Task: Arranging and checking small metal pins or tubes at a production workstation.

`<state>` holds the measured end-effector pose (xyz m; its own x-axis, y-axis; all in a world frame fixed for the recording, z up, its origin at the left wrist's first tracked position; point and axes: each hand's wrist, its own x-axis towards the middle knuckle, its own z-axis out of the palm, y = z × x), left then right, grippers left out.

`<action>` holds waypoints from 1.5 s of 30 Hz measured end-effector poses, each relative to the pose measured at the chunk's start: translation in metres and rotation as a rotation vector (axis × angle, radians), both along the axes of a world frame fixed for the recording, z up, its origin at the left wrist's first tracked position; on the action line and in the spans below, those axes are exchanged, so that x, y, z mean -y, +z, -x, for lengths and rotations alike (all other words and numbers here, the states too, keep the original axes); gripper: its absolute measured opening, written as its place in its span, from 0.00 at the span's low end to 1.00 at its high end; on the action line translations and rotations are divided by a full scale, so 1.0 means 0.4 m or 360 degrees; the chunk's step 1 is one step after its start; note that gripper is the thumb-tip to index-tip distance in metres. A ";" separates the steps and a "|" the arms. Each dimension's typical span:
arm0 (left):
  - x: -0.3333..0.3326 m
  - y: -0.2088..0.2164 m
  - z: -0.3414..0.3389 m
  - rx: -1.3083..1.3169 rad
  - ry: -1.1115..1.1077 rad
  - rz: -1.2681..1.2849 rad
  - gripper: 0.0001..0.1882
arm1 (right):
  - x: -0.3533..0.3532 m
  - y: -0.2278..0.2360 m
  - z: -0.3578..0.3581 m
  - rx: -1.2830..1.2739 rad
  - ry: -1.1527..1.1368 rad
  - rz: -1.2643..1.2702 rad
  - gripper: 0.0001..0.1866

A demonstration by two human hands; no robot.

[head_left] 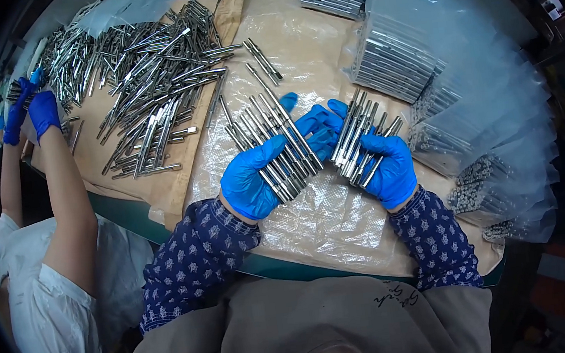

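My left hand (250,181), in a blue glove, is closed round a flat row of shiny stepped metal shafts (285,150), the thumb lying across them. They slant side by side, with their lower ends near my palm. Another, smaller bunch of the same metal shafts (356,133) is gripped in my right hand (390,170), also gloved in blue, with the thumb over the top. Blue fingertips show behind and between the two bunches; which hand some belong to is hard to tell. Both bunches are held above a clear plastic sheet, close together but apart.
A large jumbled heap of shafts (159,72) covers brown paper at the left. A few loose shafts (262,60) lie on the plastic sheet (303,233). Stacked, plastic-wrapped shafts (394,59) line the right side. At far left, a co-worker's gloved hands (44,111) hold shafts.
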<state>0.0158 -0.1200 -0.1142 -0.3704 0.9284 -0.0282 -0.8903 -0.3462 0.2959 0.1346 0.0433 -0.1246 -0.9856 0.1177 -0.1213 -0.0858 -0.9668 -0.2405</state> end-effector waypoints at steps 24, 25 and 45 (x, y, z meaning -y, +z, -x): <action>0.006 0.026 0.021 0.0104 0.0062 -0.0221 0.53 | 0.027 0.032 -0.009 -0.0143 -0.0086 0.0210 0.51; 0.009 0.020 0.028 0.0045 0.0058 -0.0223 0.53 | 0.031 0.037 -0.011 -0.0171 -0.0106 0.0196 0.53; 0.042 0.033 0.013 0.0028 0.0115 -0.0252 0.58 | 0.038 0.022 -0.007 -0.0073 -0.0060 0.0150 0.50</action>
